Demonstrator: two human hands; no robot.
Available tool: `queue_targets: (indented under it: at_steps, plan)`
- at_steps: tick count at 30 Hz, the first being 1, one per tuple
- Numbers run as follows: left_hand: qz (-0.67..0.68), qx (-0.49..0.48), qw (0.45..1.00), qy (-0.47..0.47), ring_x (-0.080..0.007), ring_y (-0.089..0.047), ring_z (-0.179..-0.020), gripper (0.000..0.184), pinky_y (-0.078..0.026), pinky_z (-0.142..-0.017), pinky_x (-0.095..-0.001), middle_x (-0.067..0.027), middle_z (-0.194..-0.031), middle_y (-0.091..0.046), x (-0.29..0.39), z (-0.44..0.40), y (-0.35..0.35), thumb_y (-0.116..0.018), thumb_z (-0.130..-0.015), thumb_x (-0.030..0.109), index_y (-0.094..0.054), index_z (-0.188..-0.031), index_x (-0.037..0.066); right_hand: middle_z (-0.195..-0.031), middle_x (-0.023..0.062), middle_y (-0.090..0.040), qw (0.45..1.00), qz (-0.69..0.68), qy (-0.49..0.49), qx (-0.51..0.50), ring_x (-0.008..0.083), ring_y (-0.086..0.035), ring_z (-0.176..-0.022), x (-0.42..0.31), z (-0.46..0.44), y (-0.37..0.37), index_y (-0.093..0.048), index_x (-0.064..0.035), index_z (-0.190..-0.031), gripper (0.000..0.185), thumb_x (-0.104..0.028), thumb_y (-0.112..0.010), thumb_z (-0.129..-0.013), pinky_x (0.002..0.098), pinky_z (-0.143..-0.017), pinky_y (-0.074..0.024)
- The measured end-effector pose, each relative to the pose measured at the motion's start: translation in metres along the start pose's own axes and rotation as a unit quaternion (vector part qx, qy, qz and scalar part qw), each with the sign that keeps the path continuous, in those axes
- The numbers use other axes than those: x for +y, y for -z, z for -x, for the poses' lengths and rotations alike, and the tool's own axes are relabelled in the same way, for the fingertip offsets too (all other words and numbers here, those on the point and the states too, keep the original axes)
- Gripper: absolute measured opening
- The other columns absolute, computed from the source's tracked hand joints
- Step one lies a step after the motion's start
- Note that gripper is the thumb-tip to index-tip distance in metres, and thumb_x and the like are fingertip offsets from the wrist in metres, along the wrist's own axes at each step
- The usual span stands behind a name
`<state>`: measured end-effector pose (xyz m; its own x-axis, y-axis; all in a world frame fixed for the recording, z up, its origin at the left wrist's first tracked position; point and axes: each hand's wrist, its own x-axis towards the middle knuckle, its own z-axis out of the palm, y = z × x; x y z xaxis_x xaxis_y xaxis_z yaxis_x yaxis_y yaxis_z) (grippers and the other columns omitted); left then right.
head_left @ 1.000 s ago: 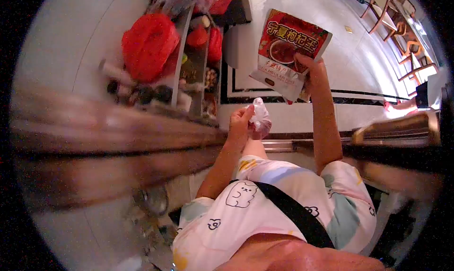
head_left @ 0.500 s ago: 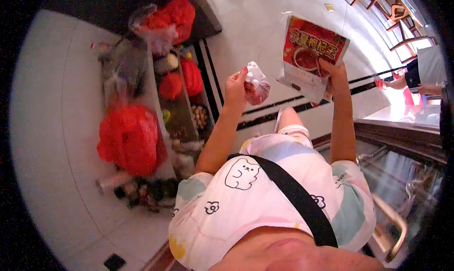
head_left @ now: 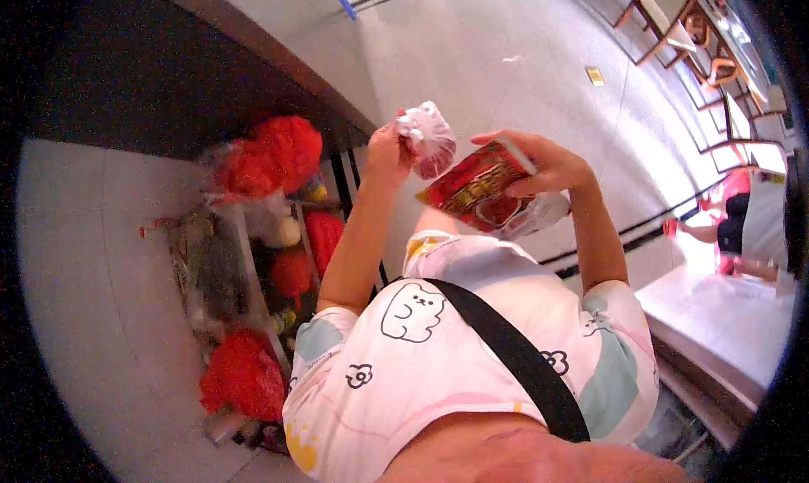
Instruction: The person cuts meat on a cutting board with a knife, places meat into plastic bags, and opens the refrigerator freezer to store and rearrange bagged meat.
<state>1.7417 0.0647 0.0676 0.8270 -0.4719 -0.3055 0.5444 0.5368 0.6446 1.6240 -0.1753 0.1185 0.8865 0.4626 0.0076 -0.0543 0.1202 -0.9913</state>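
Observation:
My left hand [head_left: 388,156] is closed on the gathered top of a small clear plastic bag [head_left: 436,146] with something reddish inside. The bag hangs just right of my fingers. My right hand [head_left: 549,170] grips a red printed food packet [head_left: 474,186] with yellow lettering and a picture of a bowl. The packet is tilted, its red end pointing left toward the small bag. A clear or silvery part of the packet shows under my right hand. Bag and packet are close together but look apart, both held in front of my body above the floor.
Left of me is a low rack with red plastic bags [head_left: 291,154], another red bag [head_left: 244,375] and assorted goods. A dark counter [head_left: 185,70] rises behind it. On the right are a pale countertop [head_left: 716,314], a person [head_left: 746,222] beside it, and wooden chairs [head_left: 698,28].
The packet has gone from upright to tilted leftward, lower and nearer the small bag. My view has shifted, with the rack lower and the pale countertop more in view.

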Motion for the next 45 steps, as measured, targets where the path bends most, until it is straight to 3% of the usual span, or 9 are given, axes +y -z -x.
queue_targets:
  at_steps: [5, 17, 20, 24, 26, 28, 34, 43, 45]
  plan:
    - [-0.226, -0.005, 0.974, 0.006, -0.0084, -0.052, -0.052, 0.028, -0.043, -0.047, -0.0221, -0.0021, -0.066, -0.059, 0.012, -0.004, 0.002, -0.055, -0.09, 0.03, -0.061, -0.081, 0.004, -0.114, 0.0116, -0.056, 0.988, 0.104, 0.011, -0.117, 0.0186, -0.055, -0.104, -0.017, -0.067, -0.02, -0.019, -0.012, -0.141, 0.09, 0.004, -0.068, -0.068, 0.0333, -0.091, -0.0443]
    - [-0.469, 0.15, 0.857, -0.153, -0.0112, -0.049, -0.048, 0.034, -0.043, -0.046, -0.0266, 0.0023, -0.054, -0.05, 0.073, -0.004, 0.083, -0.057, -0.087, 0.03, -0.063, -0.07, 0.002, -0.108, 0.0085, -0.061, 0.996, 0.082, -0.019, -0.032, 0.0176, -0.057, -0.098, -0.021, -0.058, 0.005, -0.053, -0.0002, -0.115, 0.049, -0.004, -0.072, -0.069, 0.0336, -0.089, -0.0448]
    - [-0.707, 0.282, 0.404, -0.507, -0.0159, -0.053, -0.054, 0.033, -0.045, -0.052, -0.0286, -0.0034, -0.054, -0.053, 0.12, -0.019, 0.15, -0.06, -0.084, 0.025, -0.06, -0.065, -0.001, -0.104, 0.0084, -0.063, 0.998, 0.023, -0.009, 0.057, 0.0176, -0.058, -0.095, -0.022, -0.067, 0.034, -0.055, 0.0005, -0.11, 0.044, -0.003, -0.071, -0.069, 0.0338, -0.089, -0.0451]
    - [-0.566, 0.464, 0.639, -0.238, -0.029, -0.053, -0.103, 0.036, -0.042, -0.086, -0.0407, -0.0229, -0.093, -0.061, 0.208, 0.078, 0.076, -0.055, -0.085, 0.031, -0.065, -0.073, -0.003, -0.103, 0.0084, -0.063, 1.0, 0.003, -0.016, 0.019, 0.0175, -0.058, -0.092, -0.031, -0.096, 0.052, -0.055, 0.001, -0.11, 0.045, -0.003, -0.071, -0.068, 0.0339, -0.087, -0.0457]
    - [-0.578, 0.468, 0.625, -0.237, -0.0275, -0.05, -0.106, 0.037, -0.041, -0.083, -0.0436, -0.0205, -0.08, -0.063, 0.226, 0.102, 0.088, -0.057, -0.084, 0.032, -0.063, -0.067, -0.001, -0.103, 0.0071, -0.063, 1.0, 0.012, -0.027, -0.006, 0.0163, -0.058, -0.092, -0.041, -0.114, 0.062, -0.055, 0.0012, -0.111, 0.046, -0.001, -0.071, -0.068, 0.0329, -0.086, -0.046]
    - [-0.634, 0.591, 0.411, -0.282, -0.0286, -0.054, -0.096, 0.041, -0.042, -0.081, -0.0429, -0.0184, -0.083, -0.065, 0.254, 0.104, 0.172, -0.051, -0.087, 0.035, -0.067, -0.078, -0.002, -0.104, 0.007, -0.063, 0.999, -0.007, -0.034, -0.031, 0.0162, -0.058, -0.092, -0.052, -0.12, 0.06, -0.055, 0.0011, -0.111, 0.046, -0.001, -0.072, -0.068, 0.0326, -0.086, -0.046]
    - [-0.496, 0.707, 0.456, -0.215, -0.0326, -0.055, -0.088, 0.043, -0.041, -0.082, -0.0417, -0.0181, -0.089, -0.065, 0.268, 0.077, 0.082, -0.048, -0.089, 0.038, -0.067, -0.092, -0.001, -0.104, 0.0075, -0.062, 0.994, -0.042, -0.096, -0.045, 0.0166, -0.058, -0.092, -0.086, -0.202, 0.147, -0.056, 0.0003, -0.111, 0.044, 0.0, -0.07, -0.07, 0.0332, -0.085, -0.0462]
    - [-0.479, 0.728, 0.418, -0.259, -0.0321, -0.059, -0.084, 0.039, -0.044, -0.075, -0.0412, -0.0192, -0.086, -0.065, 0.176, 0.58, 0.137, -0.052, -0.088, 0.032, -0.067, -0.089, -0.004, -0.096, 0.007, -0.064, 0.993, -0.091, -0.062, 0.034, 0.0144, -0.06, -0.081, -0.11, -0.006, -0.232, -0.058, 0.0005, -0.104, 0.034, -0.004, -0.069, -0.072, 0.03, -0.074, -0.0499]
    - [-0.489, 0.772, 0.338, -0.225, -0.0315, -0.055, -0.086, 0.04, -0.043, -0.077, -0.0405, -0.0183, -0.084, -0.065, 0.247, 0.47, 0.1, -0.052, -0.088, 0.033, -0.066, -0.088, -0.004, -0.097, 0.0073, -0.064, 0.985, -0.143, -0.1, -0.007, 0.0147, -0.06, -0.082, -0.135, -0.138, -0.134, -0.058, 0.0003, -0.105, 0.036, -0.004, -0.069, -0.072, 0.0304, -0.074, -0.05]
